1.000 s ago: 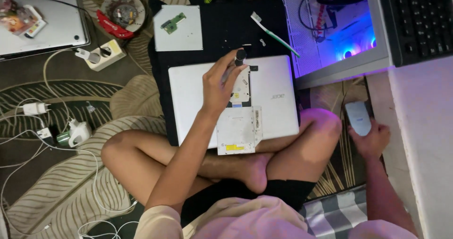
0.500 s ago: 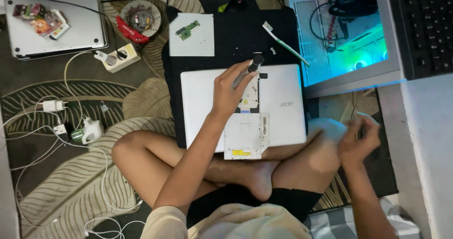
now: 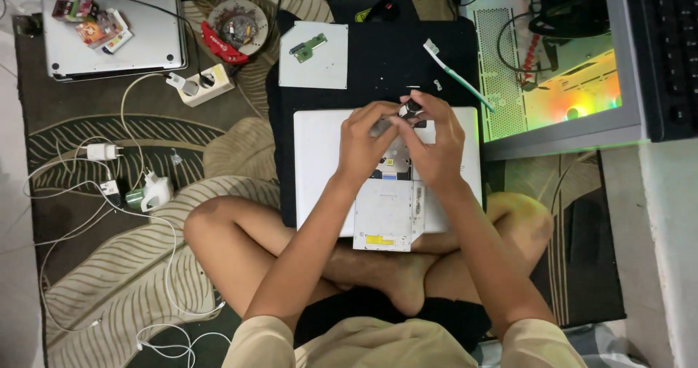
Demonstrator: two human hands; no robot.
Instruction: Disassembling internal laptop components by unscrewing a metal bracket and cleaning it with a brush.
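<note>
I sit cross-legged with a white laptop (image 3: pixel 320 164) lying lid-down across my legs on a black mat (image 3: pixel 378 62). My left hand (image 3: pixel 361 146) and my right hand (image 3: pixel 438 148) meet over its far middle. Together they pinch a small screwdriver-like tool (image 3: pixel 408 109) with a black and white handle, its tip down against the laptop's underside. The left fingers grip the grey shaft and the right fingers the handle. A silver optical drive (image 3: pixel 387 224) with a yellow label lies on the laptop's near edge, just below my hands.
A green circuit board (image 3: pixel 308 47) lies on a grey plate beyond the laptop, with a toothbrush (image 3: pixel 459 78) to its right. An open, lit computer case (image 3: pixel 560 70) and a keyboard (image 3: pixel 669 48) stand at right. A silver laptop (image 3: pixel 131 41), power strip (image 3: pixel 201 86), chargers and cables (image 3: pixel 109 186) lie at left.
My right hand has left the mouse at the right and come over to join the left hand on the tool above the laptop. The view has shifted a little.
</note>
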